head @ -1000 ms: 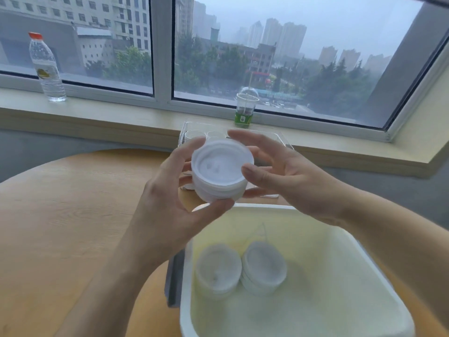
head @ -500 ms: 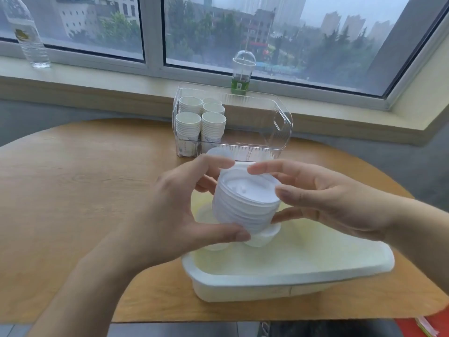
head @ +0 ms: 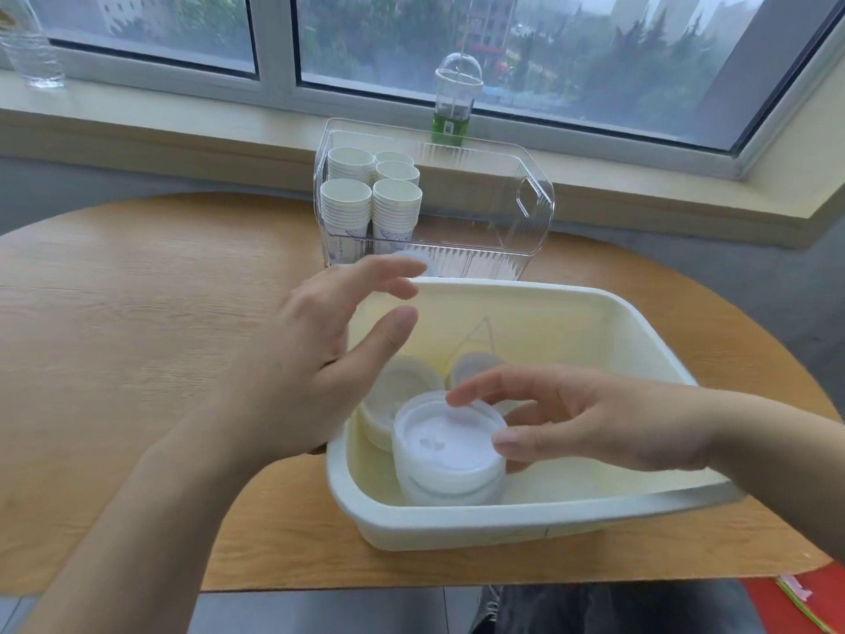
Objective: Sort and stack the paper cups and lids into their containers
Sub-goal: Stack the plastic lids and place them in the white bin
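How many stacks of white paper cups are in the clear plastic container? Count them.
5 cup stacks, all at the clear plastic container's left end: two in front, one mid-right, two behind; others may be hidden.

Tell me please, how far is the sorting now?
Done: five cup stacks stand in the clear bin; two lid stacks sit in the white tub. In hand: right hand holds a third lid stack there. Left: one lid between the containers.

right hand (head: 590, 427) holds lid stack (head: 446, 443) in white bin (head: 457, 523).
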{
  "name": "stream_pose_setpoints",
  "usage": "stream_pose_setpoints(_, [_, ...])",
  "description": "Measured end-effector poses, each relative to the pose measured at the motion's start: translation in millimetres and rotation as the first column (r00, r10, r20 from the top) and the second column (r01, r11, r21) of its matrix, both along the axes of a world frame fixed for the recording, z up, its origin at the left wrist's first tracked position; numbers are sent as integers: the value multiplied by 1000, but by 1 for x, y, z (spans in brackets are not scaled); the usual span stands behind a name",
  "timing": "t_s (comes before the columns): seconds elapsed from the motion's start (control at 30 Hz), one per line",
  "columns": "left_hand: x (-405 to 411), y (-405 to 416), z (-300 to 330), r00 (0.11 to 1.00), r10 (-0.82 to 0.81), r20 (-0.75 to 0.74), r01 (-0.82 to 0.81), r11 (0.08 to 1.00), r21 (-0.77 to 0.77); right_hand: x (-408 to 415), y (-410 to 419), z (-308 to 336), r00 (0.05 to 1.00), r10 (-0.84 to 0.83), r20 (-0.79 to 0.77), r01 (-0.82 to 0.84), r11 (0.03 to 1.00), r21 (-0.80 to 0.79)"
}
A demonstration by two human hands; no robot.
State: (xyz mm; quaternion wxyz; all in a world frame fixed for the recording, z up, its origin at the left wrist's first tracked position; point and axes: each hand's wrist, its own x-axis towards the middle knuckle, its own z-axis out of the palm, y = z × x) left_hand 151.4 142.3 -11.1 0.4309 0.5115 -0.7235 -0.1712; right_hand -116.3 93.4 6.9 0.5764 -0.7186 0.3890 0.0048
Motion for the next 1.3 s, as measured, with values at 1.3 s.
stream_pose_setpoints(1.3, [13,-22,-10,997,18,-76,-12,997,78,40,1,12,930,170,-326,-355,644,-678])
